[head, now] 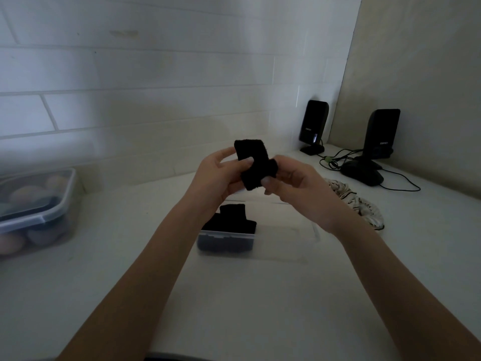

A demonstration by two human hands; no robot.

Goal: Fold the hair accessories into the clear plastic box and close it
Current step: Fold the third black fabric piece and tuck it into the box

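A folded black fabric hair band (254, 165) is held in the air above the counter by both hands. My left hand (221, 175) pinches its left edge with the thumb on top. My right hand (294, 183) grips its right and lower end. Below them stands the clear plastic box (286, 238), open, with black folded hair bands (230, 221) stacked in its left part. A cream scrunchie with dark stripes (356, 201) lies on the counter to the right of the box, partly hidden by my right wrist.
A closed clear container (39, 212) with rounded items stands at the left by the tiled wall. Two black speakers (313, 126) (380, 136) with cables and a dark mouse (364, 174) sit in the back right corner.
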